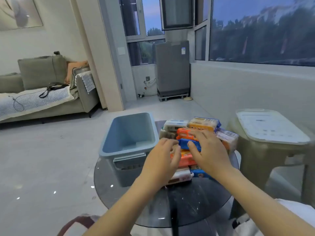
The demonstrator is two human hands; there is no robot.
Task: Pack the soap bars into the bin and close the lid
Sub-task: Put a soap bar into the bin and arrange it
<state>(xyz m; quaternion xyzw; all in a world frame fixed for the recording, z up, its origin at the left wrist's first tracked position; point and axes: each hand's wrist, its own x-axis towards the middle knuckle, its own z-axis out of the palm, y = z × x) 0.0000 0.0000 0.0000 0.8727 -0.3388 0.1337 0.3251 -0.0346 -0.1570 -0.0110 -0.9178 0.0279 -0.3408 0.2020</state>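
Note:
A light blue bin (pixel 109 147) stands open and empty on the left part of a round glass table (pixel 196 205). To its right lies a pile of wrapped soap bars (pixel 202 125) in orange, blue, white and yellow wrappers. Both hands reach over the pile. My right hand (pixel 209 152) lies on top, its thumb and fingers around a blue soap bar (pixel 185 144). My left hand (pixel 163 160) hovers beside it with loosely curved fingers over an orange bar (pixel 187 159); whether it touches is unclear. A translucent white lid (pixel 269 126) rests on a stool at the right.
The beige plastic stool (pixel 255 160) stands right of the table. Pale tiled floor spreads to the left. A grey sofa (pixel 51 92) sits at the far left, a grey appliance (pixel 172 72) by the windows at the back.

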